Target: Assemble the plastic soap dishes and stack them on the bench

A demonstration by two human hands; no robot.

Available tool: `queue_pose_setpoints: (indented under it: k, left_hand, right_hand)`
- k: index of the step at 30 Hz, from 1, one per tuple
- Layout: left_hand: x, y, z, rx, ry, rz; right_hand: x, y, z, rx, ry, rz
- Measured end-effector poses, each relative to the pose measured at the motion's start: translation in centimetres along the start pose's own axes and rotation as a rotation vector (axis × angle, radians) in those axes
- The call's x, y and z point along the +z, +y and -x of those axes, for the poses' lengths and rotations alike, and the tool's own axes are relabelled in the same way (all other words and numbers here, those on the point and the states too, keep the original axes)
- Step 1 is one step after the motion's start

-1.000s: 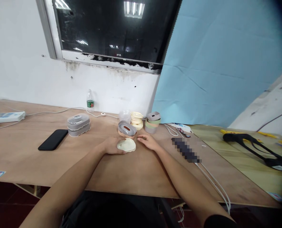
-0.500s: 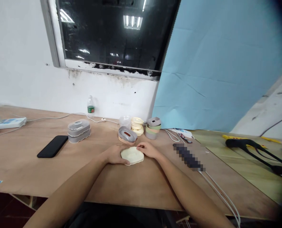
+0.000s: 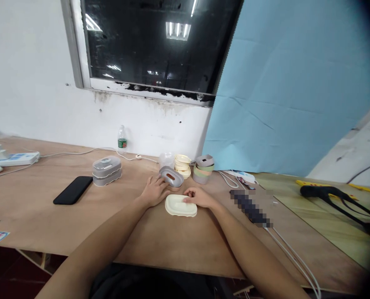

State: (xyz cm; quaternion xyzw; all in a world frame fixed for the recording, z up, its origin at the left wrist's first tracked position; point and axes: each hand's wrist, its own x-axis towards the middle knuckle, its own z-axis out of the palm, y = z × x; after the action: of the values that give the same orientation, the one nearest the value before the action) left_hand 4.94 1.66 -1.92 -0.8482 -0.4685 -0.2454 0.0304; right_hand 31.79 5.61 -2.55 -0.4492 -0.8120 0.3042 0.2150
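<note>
A shallow cream oval piece [image 3: 179,209], like a lid or tray with a wavy lower rim, lies on the table in front of me. My right hand [image 3: 199,197] grips its far right edge, thumb on top and fingers curled. My left hand [image 3: 154,191] is off the cream piece, fingers spread towards a grey oval dish [image 3: 169,174] with a brown slot. Its fingertips are at the dish's left edge; whether they touch it I cannot tell. This dish tilts over a peach-coloured part, mostly hidden.
Behind stand stacked cream pieces [image 3: 182,165], a clear container [image 3: 166,160] and stacked coloured bowls [image 3: 203,172]. To the left are a lidded grey box [image 3: 107,171], a black phone [image 3: 73,190], a bottle [image 3: 122,141] and a power strip [image 3: 19,158]. Cables [image 3: 292,253] run on the right.
My left hand has let go of the cream piece and moved up and left to the grey dish. The right hand's thumb now lies over the cream piece. The view has shifted slightly.
</note>
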Motion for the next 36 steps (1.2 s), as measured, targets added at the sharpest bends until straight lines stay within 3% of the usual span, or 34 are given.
queue_pose_setpoints:
  k: [5, 13, 17, 24, 28, 32, 34, 36]
  left_hand:
    - [-0.3, 0.2, 0.4, -0.006, -0.002, -0.042]
    - [-1.0, -0.5, 0.5, -0.090, 0.044, -0.163]
    - [-1.1, -1.4, 0.5, -0.194, 0.068, -0.206]
    - [-1.4, -3.3, 0.7, -0.303, 0.135, -0.230]
    - [-1.9, -4.2, 0.6, -0.341, 0.164, -0.216]
    - [-3.9, -5.1, 1.0, -0.346, 0.211, -0.167]
    - [-5.8, -5.9, 1.7, -0.371, 0.315, -0.213]
    - [-7.8, -7.0, 2.5, -0.480, 0.472, -0.254]
  right_hand:
    - [0.2, -0.1, -0.2, -0.012, 0.039, 0.036]
    - [-4.0, 3.4, 1.3, 0.145, 0.230, 0.169]
    - [-4.4, 4.2, 1.4, 0.240, 0.318, 0.255]
    - [-2.5, 1.1, 0.4, 0.163, 0.415, 0.176]
    - [-1.5, -0.5, 0.2, 0.019, 0.323, 0.237]
    - [-1.0, -0.4, -0.1, -0.083, 0.268, 0.320]
    - [-1.0, 0.0, -0.3, -0.090, 0.307, 0.332]
    - [-1.1, 0.6, -0.5, -0.127, 0.342, 0.331]
